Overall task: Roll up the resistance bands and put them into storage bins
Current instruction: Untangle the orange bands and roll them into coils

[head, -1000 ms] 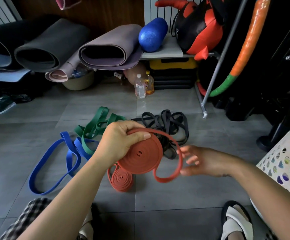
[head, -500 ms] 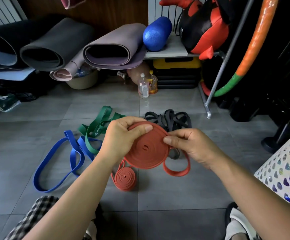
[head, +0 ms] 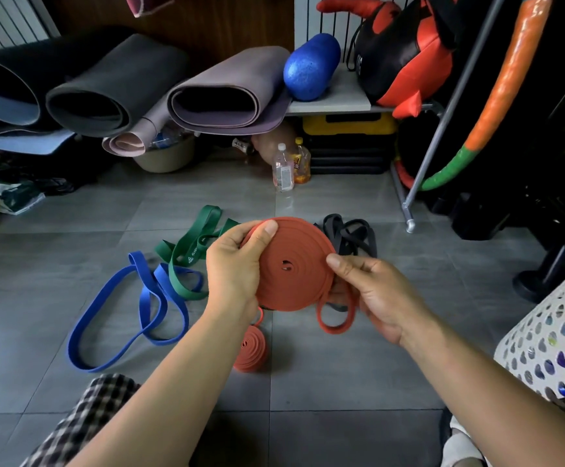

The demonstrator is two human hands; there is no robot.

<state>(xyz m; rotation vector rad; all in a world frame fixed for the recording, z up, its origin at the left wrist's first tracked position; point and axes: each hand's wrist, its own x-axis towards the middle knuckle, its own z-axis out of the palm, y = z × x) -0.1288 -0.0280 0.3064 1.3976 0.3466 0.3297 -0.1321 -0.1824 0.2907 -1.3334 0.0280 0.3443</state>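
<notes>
I hold an orange resistance band (head: 294, 264) wound into a flat coil above the floor. My left hand (head: 237, 264) grips the coil's left edge, thumb on top. My right hand (head: 372, 291) pinches its right edge, with a short loose loop of the band hanging below. A smaller rolled orange band (head: 251, 348) lies on the floor beneath. Unrolled bands lie on the tiles: a blue band (head: 132, 308) at left, a green band (head: 190, 251) behind it, and a black band (head: 355, 237) partly hidden behind the coil.
A white perforated basket (head: 550, 342) stands at the right edge. Rolled mats (head: 227, 92) and a blue roller (head: 311, 65) sit on the shelf behind. Two bottles (head: 289, 168) stand on the floor, and a metal rack leg (head: 409, 217) comes down at right.
The loose tail of the orange band has shrunk to a short loop as more wound onto the coil. My right hand came in from the side and now pinches the coil's edge.
</notes>
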